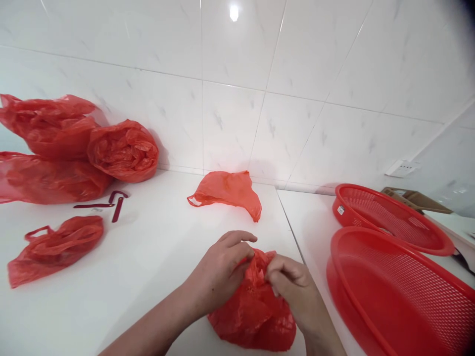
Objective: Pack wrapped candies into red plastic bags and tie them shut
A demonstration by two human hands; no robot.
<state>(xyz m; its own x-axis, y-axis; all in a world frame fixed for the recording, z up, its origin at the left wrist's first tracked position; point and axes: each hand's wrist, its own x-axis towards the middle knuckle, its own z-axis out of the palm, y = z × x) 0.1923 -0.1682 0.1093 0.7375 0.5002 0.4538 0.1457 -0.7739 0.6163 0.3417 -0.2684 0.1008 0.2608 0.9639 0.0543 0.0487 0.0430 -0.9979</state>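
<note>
A red plastic bag (pixel 256 321) sits bunched on the white table at the bottom middle; what it contains cannot be made out. My left hand (pixel 226 269) closes on the gathered top of this bag from the left, thumb and fingers pinching the film. On the other side my right hand (pixel 291 284) has its fingers curled and pinched on the bag's gathered neck. Beyond both hands lies a flat, crumpled red plastic bag (pixel 226 190), with one handle loop showing at its left end.
Several full-looking red bags, such as the rolled one (pixel 126 151), stand against the tiled wall at left. Nearer lie dark red straps (pixel 118 208) and another red bag (pixel 59 247). Two red plastic baskets (pixel 336 247) stand at right, before a cardboard box (pixel 415 198).
</note>
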